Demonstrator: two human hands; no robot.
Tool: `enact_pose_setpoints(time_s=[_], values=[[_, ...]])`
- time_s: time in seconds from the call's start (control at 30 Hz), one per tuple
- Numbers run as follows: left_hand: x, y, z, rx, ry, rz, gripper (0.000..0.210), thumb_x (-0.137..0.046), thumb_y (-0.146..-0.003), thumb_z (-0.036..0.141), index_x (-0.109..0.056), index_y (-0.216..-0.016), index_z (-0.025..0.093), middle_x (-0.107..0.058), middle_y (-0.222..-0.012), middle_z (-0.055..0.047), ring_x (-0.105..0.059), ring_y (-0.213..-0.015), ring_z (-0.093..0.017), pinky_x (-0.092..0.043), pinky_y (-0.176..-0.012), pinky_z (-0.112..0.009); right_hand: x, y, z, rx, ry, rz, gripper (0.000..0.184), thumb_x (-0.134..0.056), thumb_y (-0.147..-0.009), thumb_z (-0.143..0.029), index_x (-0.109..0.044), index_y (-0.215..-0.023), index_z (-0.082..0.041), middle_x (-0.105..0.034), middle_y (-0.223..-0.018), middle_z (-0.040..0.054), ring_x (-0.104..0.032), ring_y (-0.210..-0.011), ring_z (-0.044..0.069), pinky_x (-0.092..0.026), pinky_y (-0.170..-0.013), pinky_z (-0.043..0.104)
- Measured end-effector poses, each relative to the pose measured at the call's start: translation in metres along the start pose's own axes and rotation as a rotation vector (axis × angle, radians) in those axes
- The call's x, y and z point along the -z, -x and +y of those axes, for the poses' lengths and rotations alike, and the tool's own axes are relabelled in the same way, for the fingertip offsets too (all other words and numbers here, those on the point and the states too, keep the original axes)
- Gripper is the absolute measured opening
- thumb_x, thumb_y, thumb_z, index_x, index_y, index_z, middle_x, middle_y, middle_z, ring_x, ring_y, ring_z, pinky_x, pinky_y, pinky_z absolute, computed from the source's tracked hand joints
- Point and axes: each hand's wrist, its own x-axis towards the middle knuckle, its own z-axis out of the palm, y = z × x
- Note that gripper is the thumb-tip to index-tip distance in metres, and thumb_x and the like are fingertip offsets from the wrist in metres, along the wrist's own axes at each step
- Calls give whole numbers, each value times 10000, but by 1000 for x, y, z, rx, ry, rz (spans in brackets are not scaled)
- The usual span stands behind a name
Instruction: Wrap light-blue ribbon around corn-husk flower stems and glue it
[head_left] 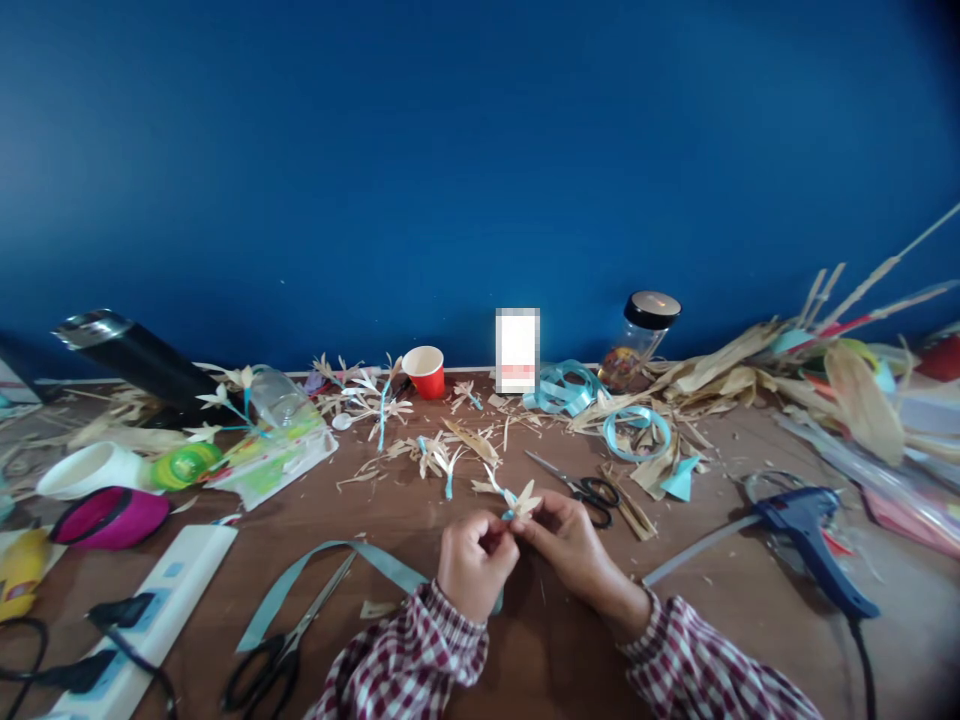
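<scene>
A small corn-husk flower [524,503] with pale petals and a light blue wrapped base is between my two hands, low over the table. My left hand [478,562] is closed, its thumb and fingers pinching the blue base. On the petal side, my right hand [568,540] pinches the flower with thumb and forefinger. A light blue ribbon [375,558] runs across the table behind my left wrist. Past my hands lie more husk flowers [448,470] with blue stems and a pair of black-handled scissors [592,492].
Another pair of scissors [292,645] and a white power strip [176,580] lie at the left. A blue glue gun [810,535] rests at the right. Along the wall stand a red paper cup [424,375], a black-lidded jar [637,345], ribbon coils [566,388] and dry husks [720,370].
</scene>
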Motion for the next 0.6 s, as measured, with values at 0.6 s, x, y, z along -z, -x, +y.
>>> enact_pose_setpoints(time_s=[0.6], values=[[-6,-7,-17,382,680,-312,310,-650,-703,415,-622,-645,112,-592,-532,-4,-448,-377,-45,-374,-373,-157,6,-3,-13,-78,-159,-38,293,-637,-765,-417,-560,-694,-144,-534,-564,-22,-445,-499,76,-339,-484,196]])
